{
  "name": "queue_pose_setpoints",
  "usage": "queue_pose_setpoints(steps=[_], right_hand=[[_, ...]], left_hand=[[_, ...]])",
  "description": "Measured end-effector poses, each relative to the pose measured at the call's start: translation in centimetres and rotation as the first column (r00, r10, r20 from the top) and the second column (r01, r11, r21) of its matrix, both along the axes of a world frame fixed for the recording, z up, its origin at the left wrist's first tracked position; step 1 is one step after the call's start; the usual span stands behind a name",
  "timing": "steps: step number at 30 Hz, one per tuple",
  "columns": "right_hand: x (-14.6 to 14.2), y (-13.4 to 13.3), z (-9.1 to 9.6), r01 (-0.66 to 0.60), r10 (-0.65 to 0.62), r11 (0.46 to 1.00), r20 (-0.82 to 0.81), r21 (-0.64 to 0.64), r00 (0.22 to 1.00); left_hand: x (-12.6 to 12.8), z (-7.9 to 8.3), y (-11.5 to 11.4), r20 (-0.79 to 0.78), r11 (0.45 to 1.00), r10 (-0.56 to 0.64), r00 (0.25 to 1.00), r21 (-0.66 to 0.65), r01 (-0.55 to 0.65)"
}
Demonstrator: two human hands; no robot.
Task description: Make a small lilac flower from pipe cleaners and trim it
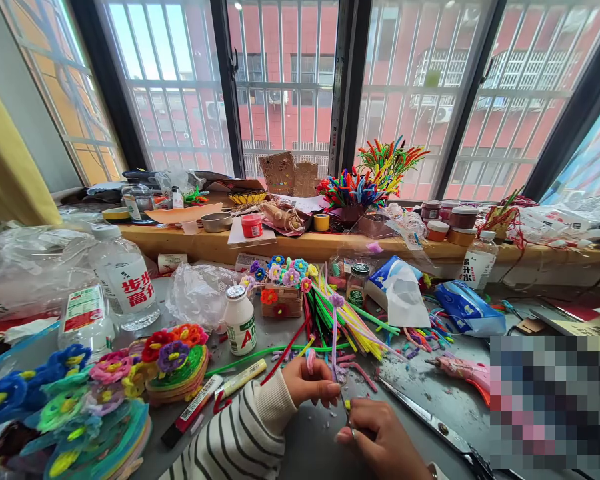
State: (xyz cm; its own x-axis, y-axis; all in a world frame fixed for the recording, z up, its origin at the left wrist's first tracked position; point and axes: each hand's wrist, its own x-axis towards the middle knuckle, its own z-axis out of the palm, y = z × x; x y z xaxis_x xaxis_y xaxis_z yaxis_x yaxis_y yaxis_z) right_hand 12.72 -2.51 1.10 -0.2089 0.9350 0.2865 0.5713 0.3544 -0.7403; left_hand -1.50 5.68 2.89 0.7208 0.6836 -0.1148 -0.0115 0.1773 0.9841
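Note:
My left hand point(311, 380), in a striped sleeve, is pinched shut on a purple pipe-cleaner flower point(336, 313) near its base. My right hand point(375, 433) sits just below and to the right, fingers closed on a small thin piece at the stem's lower end point(347, 407); what it is I cannot make out. Both hands meet over the grey table point(310, 433). A loose heap of coloured pipe cleaners point(350, 327) lies just beyond them.
Scissors point(430, 423) lie right of my right hand and a pink glue gun point(463, 370) farther right. Markers point(193, 410), stacked felt flower discs point(175, 367), bottles point(240, 320) and a small flower basket point(280, 293) crowd the left. A cluttered wooden sill point(330, 243) runs behind.

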Motion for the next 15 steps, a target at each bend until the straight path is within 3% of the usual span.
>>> queue_pose_setpoints(steps=[15], right_hand=[[0.1, 0.2, 0.1, 0.035, -0.035, 0.999, 0.015, 0.012, 0.999]], left_hand=[[0.2, 1.0, -0.3, 0.023, 0.997, 0.071, 0.997, 0.022, -0.071]])
